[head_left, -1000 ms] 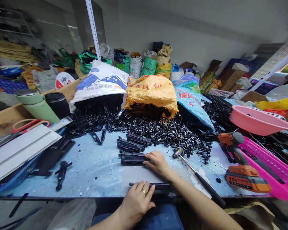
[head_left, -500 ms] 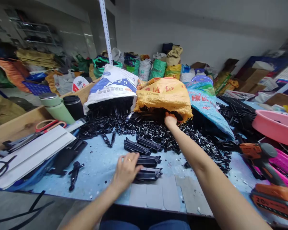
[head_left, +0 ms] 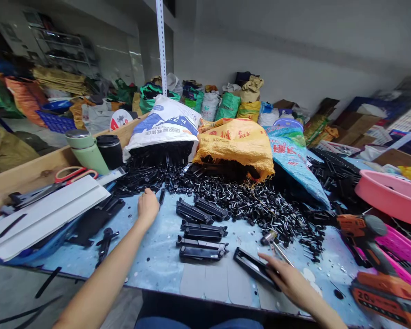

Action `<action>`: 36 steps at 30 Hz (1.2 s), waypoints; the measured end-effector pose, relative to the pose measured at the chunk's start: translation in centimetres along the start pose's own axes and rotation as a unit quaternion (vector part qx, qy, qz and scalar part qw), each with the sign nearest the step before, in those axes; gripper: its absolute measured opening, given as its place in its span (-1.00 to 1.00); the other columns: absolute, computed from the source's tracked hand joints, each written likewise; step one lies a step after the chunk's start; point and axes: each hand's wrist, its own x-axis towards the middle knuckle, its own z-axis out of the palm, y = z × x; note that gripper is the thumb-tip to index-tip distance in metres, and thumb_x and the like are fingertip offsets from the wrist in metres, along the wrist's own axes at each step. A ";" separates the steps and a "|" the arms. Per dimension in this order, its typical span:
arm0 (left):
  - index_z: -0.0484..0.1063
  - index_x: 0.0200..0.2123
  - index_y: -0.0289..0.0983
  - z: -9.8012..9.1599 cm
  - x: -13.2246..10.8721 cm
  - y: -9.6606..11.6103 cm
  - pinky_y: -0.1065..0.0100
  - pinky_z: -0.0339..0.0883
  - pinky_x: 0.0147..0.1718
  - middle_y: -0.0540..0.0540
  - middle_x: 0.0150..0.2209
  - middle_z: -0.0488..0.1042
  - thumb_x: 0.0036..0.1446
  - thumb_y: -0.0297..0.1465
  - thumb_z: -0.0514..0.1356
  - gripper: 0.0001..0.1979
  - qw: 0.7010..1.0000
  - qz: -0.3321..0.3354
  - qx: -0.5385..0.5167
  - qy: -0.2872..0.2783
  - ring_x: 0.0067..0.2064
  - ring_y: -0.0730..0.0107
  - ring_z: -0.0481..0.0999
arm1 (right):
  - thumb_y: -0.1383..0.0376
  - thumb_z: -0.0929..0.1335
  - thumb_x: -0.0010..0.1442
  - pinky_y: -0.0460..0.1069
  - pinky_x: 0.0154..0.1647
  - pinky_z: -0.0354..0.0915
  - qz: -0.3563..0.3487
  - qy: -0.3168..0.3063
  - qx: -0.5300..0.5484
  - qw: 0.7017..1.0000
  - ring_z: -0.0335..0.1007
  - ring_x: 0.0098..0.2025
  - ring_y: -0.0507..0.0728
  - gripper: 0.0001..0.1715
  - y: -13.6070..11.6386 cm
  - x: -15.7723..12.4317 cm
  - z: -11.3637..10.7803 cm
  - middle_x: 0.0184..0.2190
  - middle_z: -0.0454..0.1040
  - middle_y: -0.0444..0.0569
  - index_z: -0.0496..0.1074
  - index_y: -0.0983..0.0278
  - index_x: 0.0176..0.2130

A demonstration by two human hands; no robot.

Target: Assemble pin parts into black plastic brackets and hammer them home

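Note:
My left hand (head_left: 147, 206) reaches forward to the loose black plastic parts (head_left: 150, 180) spilling from the white sack (head_left: 164, 125); its fingers are curled on something I cannot make out. My right hand (head_left: 287, 281) rests near the table's front edge and grips a long black plastic piece (head_left: 251, 265) that lies flat. Several assembled black pieces (head_left: 200, 228) lie in a row between my hands. A small hammer (head_left: 272, 240) lies just beyond my right hand.
A yellow sack (head_left: 236, 139) and a blue sack (head_left: 292, 155) spill small black pins (head_left: 260, 201). An orange cordless drill (head_left: 373, 256), a pink basin (head_left: 390, 194) and a magenta basket (head_left: 402, 244) stand right. Flasks (head_left: 87, 151), scissors (head_left: 73, 173) and white boards (head_left: 44, 212) lie left.
My right hand drew back from the yellow sack to the front edge with a long black piece. My left hand left the stacked pieces and reached forward to the loose parts.

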 end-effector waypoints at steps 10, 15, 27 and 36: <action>0.21 0.05 -0.24 -0.8 -19.3 4.2 0.22 0.37 -0.14 -0.16 -0.14 0.42 0.24 -0.41 -0.10 -0.67 0.870 0.426 -0.211 -0.132 -0.10 0.26 0.43 | 0.24 0.26 0.17 0.06 -0.08 0.34 -0.101 0.180 0.080 0.975 0.39 -0.10 0.15 -0.38 -5.1 2.2 2.0 -0.11 0.42 0.06 0.08 0.20 0.20; 0.32 -0.05 -0.24 2.1 -22.2 2.9 0.22 0.40 -0.23 -0.14 -0.23 0.42 0.19 -0.51 -0.04 -0.71 0.859 0.471 -0.082 -0.183 -0.21 0.25 0.43 | 0.32 0.30 0.10 -0.01 -0.11 0.32 -0.097 0.098 0.080 0.987 0.38 -0.17 0.10 -0.49 -2.8 -1.5 -0.4 -0.21 0.40 -0.02 0.27 0.19 0.07; 0.32 0.05 -0.25 0.7 -21.2 6.0 0.21 0.34 -0.06 -0.17 -0.11 0.45 0.25 -0.31 -0.06 -0.63 0.864 0.319 -0.344 -0.182 -0.04 0.27 0.42 | 0.07 0.11 0.30 -0.03 -0.39 0.40 -0.026 0.066 0.354 0.933 0.36 -0.48 0.02 -0.43 -8.7 3.0 4.2 -0.28 0.45 -0.01 0.06 0.17 0.24; 0.38 0.02 -0.22 -0.8 -21.2 5.6 0.38 0.37 -0.32 -0.10 -0.33 0.40 0.22 -0.33 -0.02 -0.65 0.870 0.345 -0.325 -0.138 -0.33 0.39 0.46 | 0.11 0.26 0.22 0.07 -0.07 0.33 -0.161 0.082 0.222 0.958 0.39 -0.11 0.15 -0.42 -8.4 2.6 2.1 -0.11 0.46 0.03 0.19 0.18 0.19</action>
